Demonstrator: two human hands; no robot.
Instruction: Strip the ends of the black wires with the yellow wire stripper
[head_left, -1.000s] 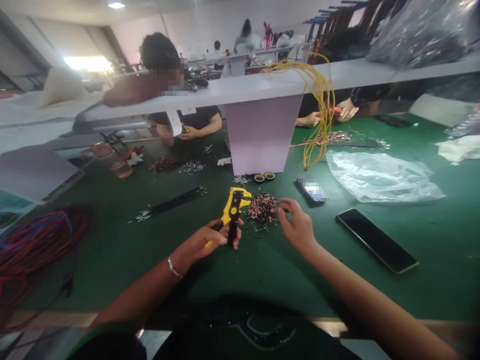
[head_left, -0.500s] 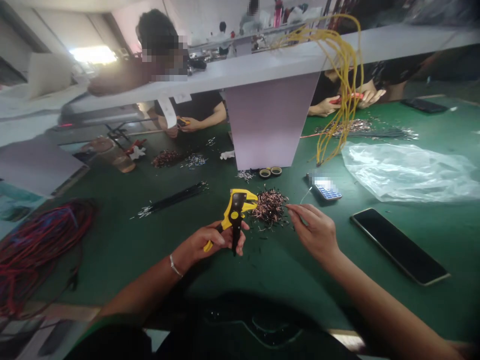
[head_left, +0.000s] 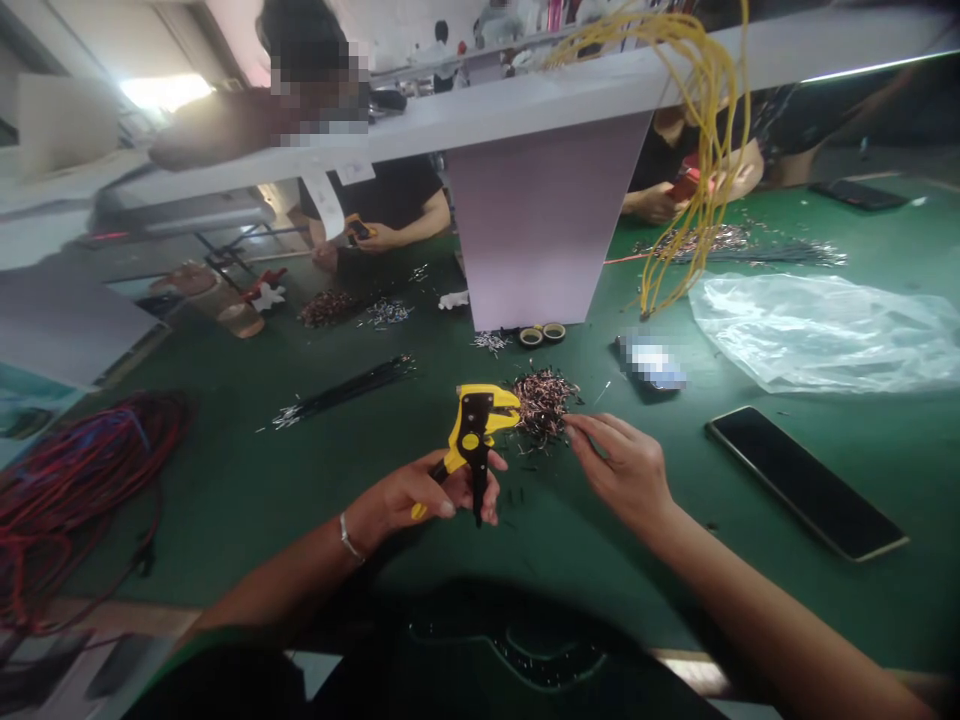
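"What's happening in the head view?"

"The left hand (head_left: 424, 495) is gripping a yellow wire stripper (head_left: 474, 430), its fingers (head_left: 457, 512) wrapped closed around the handles, with the stripper standing upright and its nose pointing right."

"And the right hand (head_left: 619, 470)?"

"It's hovering just beside a pile of cut wire pieces (head_left: 541, 405) on the green worktop (head_left: 225, 500). Its fingertips are pinching narrow, but I can't tell whether they're holding a piece."

"Which way is the pile lying from those fingertips?"

"It's just ahead and to the left of them, a loose heap with no single long axis, its strands pointing every way. The right hand is a little nearer to it, while the stripper's nose is almost touching the pile's other side."

"What's around the pile?"

"A phone (head_left: 806, 482) is lying to its right, a plastic bag (head_left: 817, 335) is lying farther right, two tape rolls (head_left: 544, 332) are sitting just behind it, and black wires (head_left: 345, 390) are stretching away to its left."
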